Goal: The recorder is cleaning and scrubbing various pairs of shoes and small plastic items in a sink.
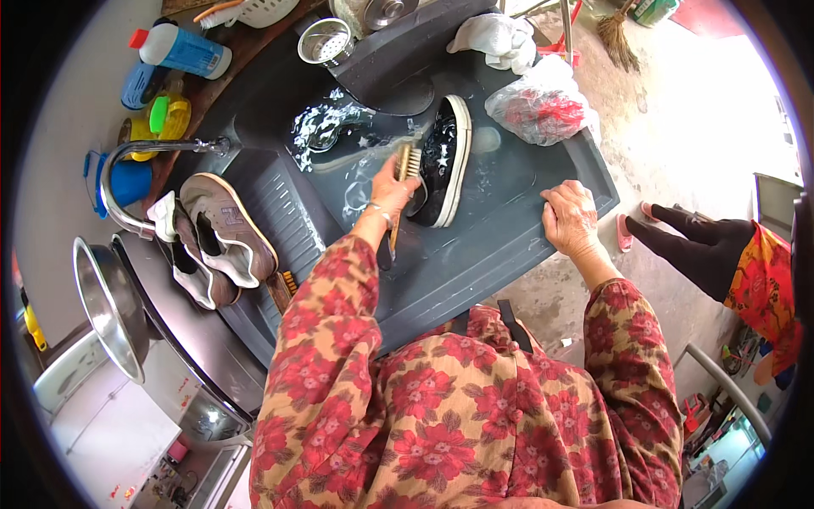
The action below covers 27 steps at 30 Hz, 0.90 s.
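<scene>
My left hand [391, 193] grips a wooden scrub brush [405, 164] with pale bristles, held beside a wet black canvas shoe [444, 159] with a white sole. The shoe lies on its side on the dark grey sink's flat surface [502, 210], its sole facing right. White suds and water surround a dark, wet item [337, 130] left of the brush; its outline is unclear. My right hand [569, 213] rests with curled fingers on the sink's right front edge, and nothing shows in it.
At left, grey-brown sneakers [219, 235] lie near a curved metal faucet [117, 184] and another brush [282, 289]. Bottles [184, 54] stand behind. A plastic bag [540, 105] and white cloth [499, 41] lie at the back right. Another person [718, 248] is at far right.
</scene>
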Available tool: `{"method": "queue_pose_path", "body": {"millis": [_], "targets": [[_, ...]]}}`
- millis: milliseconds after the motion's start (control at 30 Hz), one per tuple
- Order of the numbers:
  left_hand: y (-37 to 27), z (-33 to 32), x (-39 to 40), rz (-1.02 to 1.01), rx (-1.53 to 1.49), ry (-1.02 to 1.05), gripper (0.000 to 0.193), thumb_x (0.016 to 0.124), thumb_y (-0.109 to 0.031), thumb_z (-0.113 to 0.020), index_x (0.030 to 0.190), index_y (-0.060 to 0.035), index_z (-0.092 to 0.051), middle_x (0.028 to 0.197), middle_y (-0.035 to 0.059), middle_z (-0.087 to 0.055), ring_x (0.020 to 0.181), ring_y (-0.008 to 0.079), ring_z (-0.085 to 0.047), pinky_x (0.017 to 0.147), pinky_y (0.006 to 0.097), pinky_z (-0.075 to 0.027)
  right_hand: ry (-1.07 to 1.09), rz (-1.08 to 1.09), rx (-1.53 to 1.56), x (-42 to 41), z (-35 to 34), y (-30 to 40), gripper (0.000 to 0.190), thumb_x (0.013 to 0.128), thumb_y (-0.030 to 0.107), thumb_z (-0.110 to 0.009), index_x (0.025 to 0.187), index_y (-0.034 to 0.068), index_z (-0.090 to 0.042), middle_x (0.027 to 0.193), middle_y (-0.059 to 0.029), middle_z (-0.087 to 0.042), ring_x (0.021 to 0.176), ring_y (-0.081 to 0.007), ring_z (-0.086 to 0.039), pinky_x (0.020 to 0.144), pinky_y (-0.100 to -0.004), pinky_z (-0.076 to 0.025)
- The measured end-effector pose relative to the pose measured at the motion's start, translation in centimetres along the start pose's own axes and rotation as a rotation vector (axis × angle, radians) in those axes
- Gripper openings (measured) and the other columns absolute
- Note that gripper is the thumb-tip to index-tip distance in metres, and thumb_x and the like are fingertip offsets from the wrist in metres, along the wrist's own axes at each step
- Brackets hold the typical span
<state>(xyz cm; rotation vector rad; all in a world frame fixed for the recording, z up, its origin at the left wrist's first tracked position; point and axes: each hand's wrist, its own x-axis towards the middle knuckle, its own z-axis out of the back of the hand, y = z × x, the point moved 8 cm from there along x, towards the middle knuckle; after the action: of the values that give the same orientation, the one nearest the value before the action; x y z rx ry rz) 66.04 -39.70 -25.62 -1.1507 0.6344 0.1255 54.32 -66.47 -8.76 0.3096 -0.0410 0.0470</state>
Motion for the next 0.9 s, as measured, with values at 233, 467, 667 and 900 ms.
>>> {"method": "queue_pose_path", "body": {"millis": [233, 467, 667, 900], "targets": [[-6.1, 4.2, -3.2, -0.002, -0.899, 0.185, 0.045, 0.084, -0.025, -0.061, 0.124, -0.0086, -0.047, 0.086, 0.0071, -0.057, 0.077, 0.0201, -0.059, 0.063, 0.039, -0.054, -0.016, 0.008, -0.002, -0.2, 0.2, 0.0, 0.017, 0.072, 0.012, -0.06, 0.086, 0.005, -0.066, 0.085, -0.0067, -0.063, 0.095, -0.0265, -0.055, 0.085, -0.0387, -0.042], [-6.9, 9.0, -3.2, -0.035, -0.804, -0.017, 0.031, 0.086, -0.025, -0.061, 0.111, -0.0077, -0.055, 0.077, 0.0061, -0.058, 0.064, 0.0205, -0.06, 0.057, 0.0344, -0.052, -0.013, 0.003, 0.011, 0.0, 0.0, 0.1, 0.017, 0.072, 0.012, -0.06, 0.086, 0.005, -0.066, 0.084, -0.0068, -0.062, 0.095, -0.0258, -0.055, 0.085, -0.0386, -0.042], [-10.8, 13.4, -5.4, -0.39, -0.718, -0.285, 0.033, 0.083, -0.015, -0.065, 0.112, -0.0043, -0.053, 0.078, 0.0069, -0.058, 0.066, 0.0174, -0.059, 0.06, 0.0291, -0.05, -0.001, -0.005, -0.011, -0.1, 0.1, 0.1, 0.018, 0.073, 0.012, -0.058, 0.088, 0.005, -0.066, 0.085, -0.0068, -0.061, 0.095, -0.0256, -0.055, 0.085, -0.0392, -0.042], [-19.5, 15.0, -11.5, -0.965, -0.422, -0.36, 0.052, 0.082, -0.001, -0.066, 0.129, 0.0009, -0.043, 0.091, 0.0057, -0.06, 0.077, 0.0091, -0.057, 0.069, 0.0208, -0.048, 0.027, -0.011, -0.011, -0.2, -0.3, 0.0, 0.019, 0.074, 0.011, -0.056, 0.09, 0.005, -0.065, 0.088, -0.0078, -0.061, 0.096, -0.0274, -0.054, 0.086, -0.0404, -0.041]]}}
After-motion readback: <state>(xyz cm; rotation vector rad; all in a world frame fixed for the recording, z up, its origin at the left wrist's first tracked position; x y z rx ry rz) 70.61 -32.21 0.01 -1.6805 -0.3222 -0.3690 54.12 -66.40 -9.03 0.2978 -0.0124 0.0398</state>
